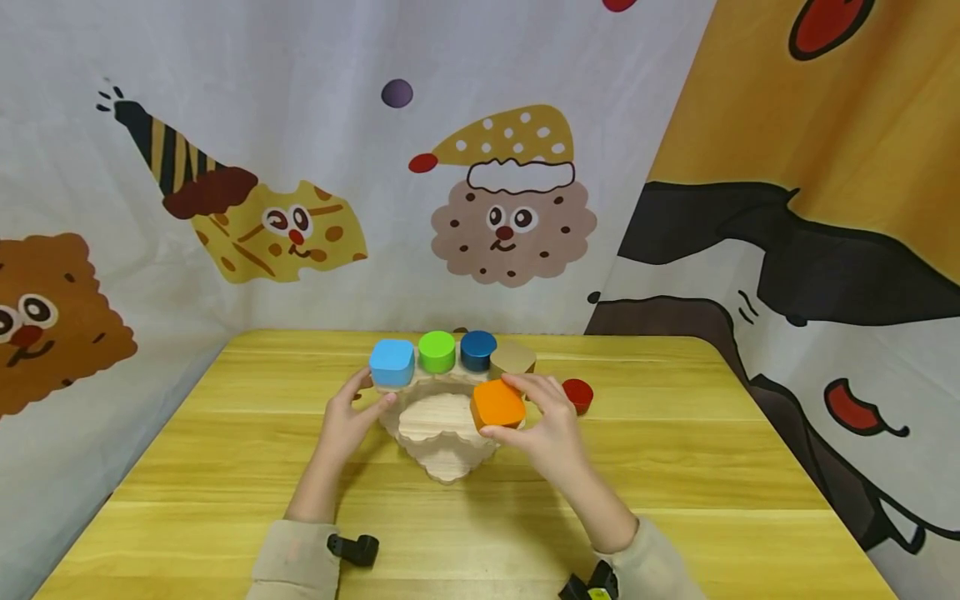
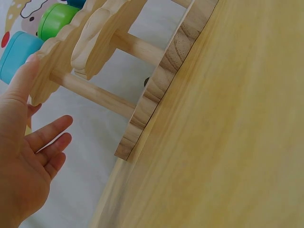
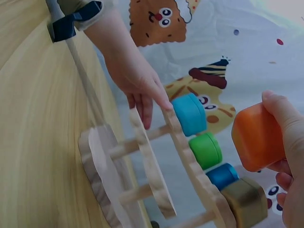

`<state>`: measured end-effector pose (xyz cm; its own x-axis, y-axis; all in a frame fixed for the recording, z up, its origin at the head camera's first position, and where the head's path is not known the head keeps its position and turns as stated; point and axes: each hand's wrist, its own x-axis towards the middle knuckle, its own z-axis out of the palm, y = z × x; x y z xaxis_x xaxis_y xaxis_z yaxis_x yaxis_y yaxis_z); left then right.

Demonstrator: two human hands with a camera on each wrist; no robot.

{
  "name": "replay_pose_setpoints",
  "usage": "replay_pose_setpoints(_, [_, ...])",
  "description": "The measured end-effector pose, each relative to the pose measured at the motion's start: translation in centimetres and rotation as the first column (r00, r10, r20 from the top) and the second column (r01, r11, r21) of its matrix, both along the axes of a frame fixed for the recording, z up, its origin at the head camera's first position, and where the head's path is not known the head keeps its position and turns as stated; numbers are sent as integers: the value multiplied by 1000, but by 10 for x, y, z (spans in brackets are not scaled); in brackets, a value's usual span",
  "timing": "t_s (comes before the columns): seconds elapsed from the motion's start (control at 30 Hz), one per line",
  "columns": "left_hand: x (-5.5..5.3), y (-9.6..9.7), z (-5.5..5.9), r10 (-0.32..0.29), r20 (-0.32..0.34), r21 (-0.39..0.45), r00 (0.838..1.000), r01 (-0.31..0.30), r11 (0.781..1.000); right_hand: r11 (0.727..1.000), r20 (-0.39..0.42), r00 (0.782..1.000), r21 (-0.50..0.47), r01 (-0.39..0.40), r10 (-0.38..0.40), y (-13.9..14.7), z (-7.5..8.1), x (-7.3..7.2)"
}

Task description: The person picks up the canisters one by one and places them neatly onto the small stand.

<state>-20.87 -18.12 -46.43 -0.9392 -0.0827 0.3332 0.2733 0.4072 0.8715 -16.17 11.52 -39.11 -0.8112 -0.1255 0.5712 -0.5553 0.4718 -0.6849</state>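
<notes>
A scalloped wooden stand [image 1: 447, 463] with tiers joined by round posts stands on the table. Along its top board sit a light blue block [image 1: 392, 363], a green block [image 1: 437, 352], a dark blue block [image 1: 478, 350] and a tan block [image 1: 513, 357]. My left hand [image 1: 349, 417] grips the left end of the top board beside the light blue block, thumb in front; its other fingers hang loose below the board in the left wrist view. My right hand [image 1: 551, 421] pinches an orange block [image 1: 498, 404] between thumb and fingers, in front of the tan block.
A red round block [image 1: 578, 396] lies on the wood-grain table [image 1: 712, 467], right of the stand and behind my right hand. Behind the table's far edge hangs a cloth [image 1: 315, 100] printed with cartoon biscuits. Black wrist mounts [image 1: 354, 550] sit at both sleeves.
</notes>
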Motion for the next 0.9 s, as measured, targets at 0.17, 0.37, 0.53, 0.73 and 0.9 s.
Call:
replay_pose_setpoints(0.17, [0, 0, -3, 11, -32, -16, 999, -11, 1000, 1000, 28, 1000, 20, -8, 7, -15, 0, -1])
replay_pose_setpoints(0.37, [-2, -1, -2, -2, -20, -7, 1000, 1, 1000, 998, 46, 998, 27, -48, 47, -32, -3, -6])
replay_pose_setpoints(0.53, [-1, -1, -1, -8, -9, -11, 1000, 8, 1000, 996, 21, 997, 52, -78, 77, -46, -8, -12])
replay_pose_setpoints(0.73, [-1, -2, 0, -18, -17, -10, 1000, 18, 1000, 990, -18, 992, 71, -123, 125, -60, -19, -19])
replay_pose_setpoints(0.9, [0, -2, 1, -21, -13, -12, 1000, 21, 1000, 986, -4, 988, 68, -151, 151, -68, -27, -23])
